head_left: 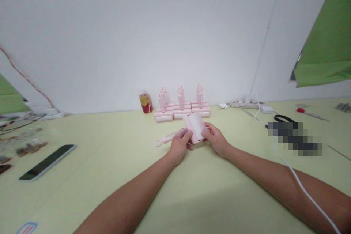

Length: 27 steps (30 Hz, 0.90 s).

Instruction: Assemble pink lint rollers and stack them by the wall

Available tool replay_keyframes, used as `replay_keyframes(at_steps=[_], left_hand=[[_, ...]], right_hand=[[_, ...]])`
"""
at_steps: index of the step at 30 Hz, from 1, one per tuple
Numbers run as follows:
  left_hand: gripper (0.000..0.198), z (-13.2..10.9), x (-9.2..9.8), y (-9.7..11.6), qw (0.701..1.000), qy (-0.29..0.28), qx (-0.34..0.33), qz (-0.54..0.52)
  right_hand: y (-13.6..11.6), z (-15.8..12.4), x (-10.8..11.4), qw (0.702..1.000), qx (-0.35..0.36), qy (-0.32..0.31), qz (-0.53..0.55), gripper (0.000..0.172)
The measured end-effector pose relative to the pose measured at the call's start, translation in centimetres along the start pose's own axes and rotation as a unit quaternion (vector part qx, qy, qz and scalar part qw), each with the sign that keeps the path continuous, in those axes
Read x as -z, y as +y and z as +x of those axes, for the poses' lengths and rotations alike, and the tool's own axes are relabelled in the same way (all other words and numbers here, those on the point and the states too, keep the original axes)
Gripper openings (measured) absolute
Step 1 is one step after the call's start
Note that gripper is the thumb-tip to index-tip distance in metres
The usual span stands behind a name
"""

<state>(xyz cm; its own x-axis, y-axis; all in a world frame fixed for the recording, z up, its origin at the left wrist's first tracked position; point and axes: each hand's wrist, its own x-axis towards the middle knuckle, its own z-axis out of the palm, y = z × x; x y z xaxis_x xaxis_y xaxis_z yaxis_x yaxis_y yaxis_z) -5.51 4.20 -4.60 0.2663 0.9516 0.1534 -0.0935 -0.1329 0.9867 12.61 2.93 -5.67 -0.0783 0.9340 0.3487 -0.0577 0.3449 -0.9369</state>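
Observation:
Both hands are closed on one pink hand tool (186, 117), lifted over the table. It has a wide pink head with a white pad-like part (197, 126) and a translucent pink handle (174, 136) ending in a loop at the left; I cannot make out its exact kind. My left hand (180, 148) grips it where handle meets head, thumb on top. Pinching the right side of the head, my right hand (216, 138) has its thumb on the white part. Beyond them stand several similar pink tools (182, 111) in rows, handles upright.
A red and yellow container (146, 103) stands left of the rows by the wall. A dark flat slab (48, 162) lies at left. On the right are a power strip (246, 104), a white adapter (266, 109) and a red-handled screwdriver (312, 114). A white cable (301, 186) crosses my right forearm.

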Motion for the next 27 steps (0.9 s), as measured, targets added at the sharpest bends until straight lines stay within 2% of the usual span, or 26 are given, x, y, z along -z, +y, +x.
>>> replay_keyframes(at_steps=[10,16,20,23,27], left_hand=[[0.047,-0.1,-0.2,0.2,0.999,0.017,-0.002,-0.038],[0.049,0.3,0.2,0.5,0.994,0.052,0.003,-0.093],[0.042,0.8,0.8,0.6,0.987,0.11,0.014,-0.12],[0.042,1.0,1.0,0.5,0.985,0.126,0.022,-0.118],[0.042,1.1,1.1,0.3,0.984,0.132,0.032,-0.113]], right_hand=[[0.0,0.3,0.3,0.999,0.019,0.03,-0.01,0.048],[0.8,0.9,1.2,0.996,0.028,0.081,-0.039,0.049],[1.1,1.8,2.7,0.985,0.044,0.13,-0.1,0.054],[1.5,2.4,4.1,0.971,0.05,0.156,-0.174,0.059],[2.4,2.8,5.5,0.951,0.037,0.138,-0.274,0.06]])
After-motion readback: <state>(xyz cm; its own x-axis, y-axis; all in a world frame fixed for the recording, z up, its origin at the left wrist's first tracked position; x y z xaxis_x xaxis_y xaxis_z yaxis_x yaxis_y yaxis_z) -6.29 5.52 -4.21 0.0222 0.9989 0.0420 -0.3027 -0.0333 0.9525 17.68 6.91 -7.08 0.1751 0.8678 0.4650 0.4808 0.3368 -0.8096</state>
